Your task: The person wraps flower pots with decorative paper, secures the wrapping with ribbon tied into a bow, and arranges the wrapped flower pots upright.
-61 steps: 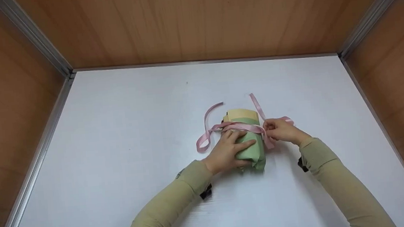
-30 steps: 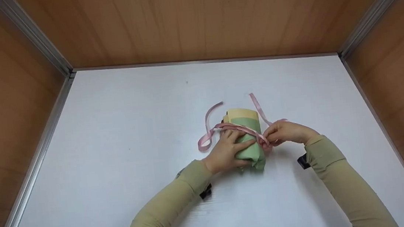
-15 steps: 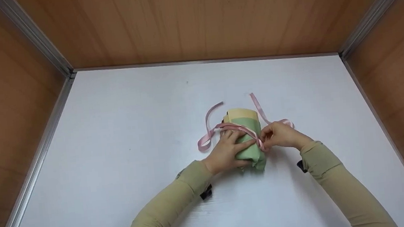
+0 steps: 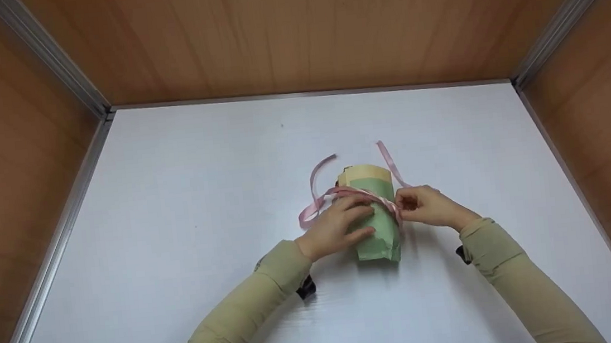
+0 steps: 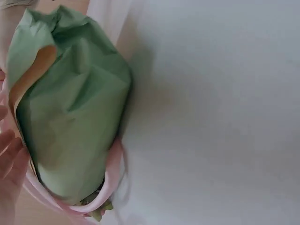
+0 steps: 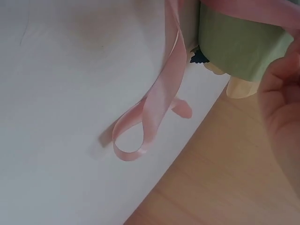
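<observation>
A small bouquet [image 4: 384, 231] in green paper with a cream inner edge lies on the white table. Leaf tips show at its far end in the left wrist view. A pink ribbon [image 4: 366, 192] runs across the wrapping, with a loop and a loose tail on the left and another tail on the right. My left hand [image 4: 336, 227] rests on the bouquet's left side, fingers spread over the paper. At the right side my right hand [image 4: 432, 207] pinches the ribbon between thumb and fingers. One ribbon loop [image 6: 161, 101] hangs beside the bouquet in the right wrist view.
The white table [image 4: 199, 176] is bordered by metal rails. Wood-grain panels [image 4: 297, 32] stand at the back and on both sides. Black wrist cameras [image 4: 306, 288] sit under both cuffs.
My right hand has shifted slightly lower, and the ribbon slants down across the paper. My left hand has eased back a little to the left, uncovering more of the bouquet's near end.
</observation>
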{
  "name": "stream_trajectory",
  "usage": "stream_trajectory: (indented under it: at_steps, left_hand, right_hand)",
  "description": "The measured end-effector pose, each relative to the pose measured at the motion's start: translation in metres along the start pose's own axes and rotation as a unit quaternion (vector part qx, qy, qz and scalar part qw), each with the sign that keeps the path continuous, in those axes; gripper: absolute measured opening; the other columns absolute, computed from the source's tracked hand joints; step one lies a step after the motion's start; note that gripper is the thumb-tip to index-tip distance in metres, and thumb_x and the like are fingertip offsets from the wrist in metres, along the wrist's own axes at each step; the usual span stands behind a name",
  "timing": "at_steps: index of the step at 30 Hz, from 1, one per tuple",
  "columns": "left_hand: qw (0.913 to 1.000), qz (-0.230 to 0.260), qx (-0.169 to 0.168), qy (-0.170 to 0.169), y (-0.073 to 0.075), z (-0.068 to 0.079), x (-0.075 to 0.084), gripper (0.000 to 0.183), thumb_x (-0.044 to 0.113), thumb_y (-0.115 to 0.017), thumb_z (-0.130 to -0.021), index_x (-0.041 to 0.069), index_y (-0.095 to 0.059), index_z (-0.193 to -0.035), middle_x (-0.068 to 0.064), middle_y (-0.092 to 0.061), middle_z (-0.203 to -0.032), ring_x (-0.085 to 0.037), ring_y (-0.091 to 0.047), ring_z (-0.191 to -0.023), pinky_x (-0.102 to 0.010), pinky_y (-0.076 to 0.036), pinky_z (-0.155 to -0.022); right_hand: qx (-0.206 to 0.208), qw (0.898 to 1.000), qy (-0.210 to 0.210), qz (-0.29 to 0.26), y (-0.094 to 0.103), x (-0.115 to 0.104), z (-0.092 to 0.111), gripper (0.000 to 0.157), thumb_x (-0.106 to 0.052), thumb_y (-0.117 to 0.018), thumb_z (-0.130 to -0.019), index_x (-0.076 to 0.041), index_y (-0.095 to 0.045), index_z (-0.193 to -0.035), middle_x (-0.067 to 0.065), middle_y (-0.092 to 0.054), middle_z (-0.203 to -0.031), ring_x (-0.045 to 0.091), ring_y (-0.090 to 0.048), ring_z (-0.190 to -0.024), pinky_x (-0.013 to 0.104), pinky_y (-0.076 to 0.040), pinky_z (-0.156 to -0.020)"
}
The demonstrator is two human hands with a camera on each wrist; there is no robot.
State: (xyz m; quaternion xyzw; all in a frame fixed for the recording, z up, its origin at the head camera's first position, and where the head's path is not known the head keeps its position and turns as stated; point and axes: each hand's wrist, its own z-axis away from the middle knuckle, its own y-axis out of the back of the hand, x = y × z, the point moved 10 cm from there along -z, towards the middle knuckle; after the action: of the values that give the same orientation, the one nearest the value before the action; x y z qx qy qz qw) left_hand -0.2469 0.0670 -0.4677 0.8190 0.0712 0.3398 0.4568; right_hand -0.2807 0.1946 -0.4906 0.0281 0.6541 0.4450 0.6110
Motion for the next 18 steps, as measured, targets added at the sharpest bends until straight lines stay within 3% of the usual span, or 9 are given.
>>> stream_trajectory:
  at_steps: [3, 5, 8, 13, 18]
  left_hand:
    - [0.9978, -0.002, 0.058, 0.033, 0.017, -0.002, -0.012, 0.027, 0.021, -0.059, -0.094, 0.005, -0.061, -0.116, -0.009, -0.056, -0.119, -0.021, -0.054, -0.112, -0.03, -0.044, -0.097]
    - [0.9951, -0.008, 0.074, 0.065, 0.022, -0.004, -0.025, 0.028, 0.014, -0.058, -0.094, 0.004, -0.058, -0.12, -0.011, -0.054, -0.118, -0.023, -0.054, -0.111, -0.033, -0.045, -0.095]
    - [0.9921, -0.011, 0.057, 0.111, 0.018, -0.006, -0.043, 0.035, 0.01, -0.057, -0.094, 0.003, -0.053, -0.128, -0.016, -0.05, -0.123, -0.028, -0.052, -0.114, -0.036, -0.046, -0.096]
    - [0.9915, -0.01, 0.032, 0.126, 0.01, -0.007, -0.056, 0.023, 0.01, -0.058, -0.093, 0.002, -0.061, -0.114, -0.017, -0.054, -0.118, -0.028, -0.055, -0.111, -0.036, -0.046, -0.095]
    - [0.9879, 0.009, 0.039, 0.15, 0.013, -0.003, -0.063, 0.011, 0.006, -0.056, -0.093, 0.001, -0.064, -0.1, -0.012, -0.06, -0.103, -0.023, -0.06, -0.096, -0.034, -0.05, -0.087]
  right_hand:
    - [0.004, 1.0, 0.006, 0.004, 0.001, -0.001, 0.0, 0.008, -0.002, -0.061, -0.084, -0.006, -0.056, -0.079, -0.002, -0.053, -0.075, 0.007, -0.049, -0.068, 0.019, -0.041, -0.06]
    - [0.003, 1.0, 0.012, 0.003, 0.002, -0.003, 0.001, 0.008, -0.002, -0.062, -0.084, -0.005, -0.056, -0.08, -0.002, -0.054, -0.076, 0.007, -0.05, -0.07, 0.019, -0.042, -0.062]
    - [0.0, 1.0, 0.024, 0.008, 0.002, -0.005, 0.001, 0.007, -0.002, -0.063, -0.085, -0.004, -0.057, -0.08, -0.001, -0.055, -0.076, 0.006, -0.049, -0.071, 0.02, -0.042, -0.063]
    - [0.005, 0.999, 0.04, 0.016, 0.004, -0.012, 0.0, 0.007, -0.001, -0.063, -0.085, -0.004, -0.059, -0.081, 0.001, -0.057, -0.077, 0.006, -0.05, -0.072, 0.02, -0.042, -0.064]
    - [0.065, 0.995, 0.053, 0.05, 0.017, -0.019, 0.0, 0.009, 0.001, -0.064, -0.084, -0.006, -0.059, -0.082, 0.0, -0.056, -0.076, 0.008, -0.048, -0.071, 0.021, -0.041, -0.062]
